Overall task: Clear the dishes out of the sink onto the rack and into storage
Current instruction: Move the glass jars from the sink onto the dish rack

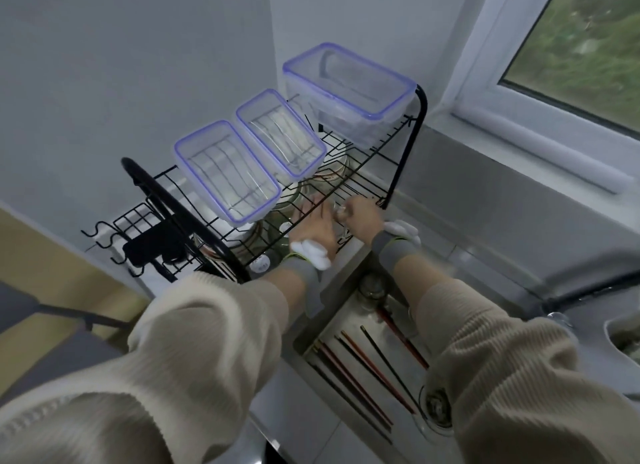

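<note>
Head view: chopsticks (363,370) lie in the sink (349,290), awaiting removal. Beyond, the left hand (317,233) reaches flat-fingered under the rack (405,152)'s upper shelf; the right hand (362,212) pinches something small and glassy, likely shelving it. Empty containers (228,171) sit above.

Fingers (313,209) of both hands under rack (346,186) wires, blurred; obj held unclear; lower-tier dishes (263,235) half hidden.
</note>
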{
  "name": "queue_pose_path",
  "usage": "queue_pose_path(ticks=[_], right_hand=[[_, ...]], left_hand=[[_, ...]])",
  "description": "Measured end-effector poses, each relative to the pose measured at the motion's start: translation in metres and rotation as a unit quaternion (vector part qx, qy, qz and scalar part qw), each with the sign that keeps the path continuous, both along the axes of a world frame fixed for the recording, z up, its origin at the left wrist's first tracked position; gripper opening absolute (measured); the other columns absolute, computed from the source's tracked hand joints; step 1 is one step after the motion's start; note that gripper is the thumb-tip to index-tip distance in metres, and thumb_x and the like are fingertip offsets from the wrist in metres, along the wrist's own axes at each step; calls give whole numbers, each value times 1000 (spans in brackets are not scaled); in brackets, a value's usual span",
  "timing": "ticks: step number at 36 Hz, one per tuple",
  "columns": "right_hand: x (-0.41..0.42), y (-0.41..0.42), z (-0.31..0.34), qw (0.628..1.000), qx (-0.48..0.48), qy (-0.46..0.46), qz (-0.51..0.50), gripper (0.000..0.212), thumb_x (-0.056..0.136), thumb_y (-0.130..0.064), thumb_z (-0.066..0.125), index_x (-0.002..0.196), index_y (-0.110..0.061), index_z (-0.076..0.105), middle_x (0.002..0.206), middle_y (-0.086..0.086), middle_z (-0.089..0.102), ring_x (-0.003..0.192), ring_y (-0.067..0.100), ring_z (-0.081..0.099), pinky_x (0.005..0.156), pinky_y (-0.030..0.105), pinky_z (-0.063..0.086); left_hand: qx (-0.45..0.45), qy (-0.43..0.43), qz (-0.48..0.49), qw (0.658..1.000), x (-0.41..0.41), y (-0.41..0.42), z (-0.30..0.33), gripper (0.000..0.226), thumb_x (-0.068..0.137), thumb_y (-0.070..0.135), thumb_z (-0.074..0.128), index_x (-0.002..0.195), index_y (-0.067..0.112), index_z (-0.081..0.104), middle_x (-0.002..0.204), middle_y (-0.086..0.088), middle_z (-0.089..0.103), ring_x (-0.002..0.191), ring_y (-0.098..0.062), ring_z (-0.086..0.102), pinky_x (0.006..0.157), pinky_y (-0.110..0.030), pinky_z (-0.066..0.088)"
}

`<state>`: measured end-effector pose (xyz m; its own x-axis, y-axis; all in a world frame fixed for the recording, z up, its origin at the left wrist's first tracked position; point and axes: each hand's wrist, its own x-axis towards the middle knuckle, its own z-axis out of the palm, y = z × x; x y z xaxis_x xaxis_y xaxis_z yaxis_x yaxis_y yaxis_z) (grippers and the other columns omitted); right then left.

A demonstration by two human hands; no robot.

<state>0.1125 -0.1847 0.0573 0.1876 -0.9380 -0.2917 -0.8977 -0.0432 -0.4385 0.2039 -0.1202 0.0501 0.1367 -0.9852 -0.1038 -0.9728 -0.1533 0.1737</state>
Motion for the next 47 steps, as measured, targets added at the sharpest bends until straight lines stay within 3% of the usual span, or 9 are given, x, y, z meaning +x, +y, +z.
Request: queue_pose_path(ticks=[6,11,19,25,30,34,38,42,47], right_hand=[[-7,1,-15,999,-8,-44,6,30,92,-19,61,65,-16,47,82,7,55,80,20,53,68,28,38],[-4,2,-9,998,1,-32,55,17,92,-19,59,76,-13,54,75,7,52,72,20,51,67,31,43],[-8,6,-10,998,-3,-31,59,24,93,-22,59,100,0,67,100,18,68,95,30,62,79,36,47],[-14,12,-28,990,-25,-135,36,14,89,-17,66,90,-8,56,85,8,55,80,21,52,69,28,38],[-36,21,-45,986,-50,-159,-12,36,86,-18,69,117,-9,55,120,10,56,106,23,55,91,36,47],[-63,33,-62,983,-82,-151,-67,33,88,-8,60,120,-13,55,123,7,55,107,23,57,93,36,48],[-90,45,-78,985,-65,-120,-105,30,89,-5,53,119,-9,56,123,13,56,108,30,56,88,35,48],[-106,56,-94,984,-33,-106,-141,32,88,-3,49,119,-7,57,125,15,54,109,34,56,91,36,48],[-111,70,-109,979,0,-108,-171,30,87,-3,51,115,-11,57,124,12,56,110,32,55,89,33,44]], left_hand=[[-18,14,-15,1000,6,0,-8,66,97,13,39,155,14,7,163,-1,4,149,-19,7,120,-34,12],[-24,48,9,999,5,1,-14,64,95,11,40,154,18,14,163,1,7,148,-20,8,115,-37,24],[-29,43,33,998,3,-2,-21,63,88,15,50,147,19,28,151,-2,31,135,-26,34,100,-39,37],[-62,31,27,997,4,3,-31,64,83,17,53,144,18,33,144,-6,38,131,-27,37,99,-37,33],[-121,9,35,992,-8,18,-37,70,76,13,59,143,9,39,142,-15,44,128,-32,42,106,-45,31],[-72,-5,96,993,-18,22,-40,87,79,28,54,152,8,12,154,-16,26,143,-32,22,115,-57,12],[-94,16,194,976,-22,24,-46,89,77,24,62,151,0,18,153,-25,28,142,-40,26,119,-50,3],[-115,-10,176,978,-20,27,-51,80,81,30,33,149,-8,14,153,-29,25,142,-42,25,118,-43,-8],[-130,-21,176,976,-19,27,-53,81,76,30,26,146,-12,20,146,-32,35,136,-43,36,119,-43,10]])
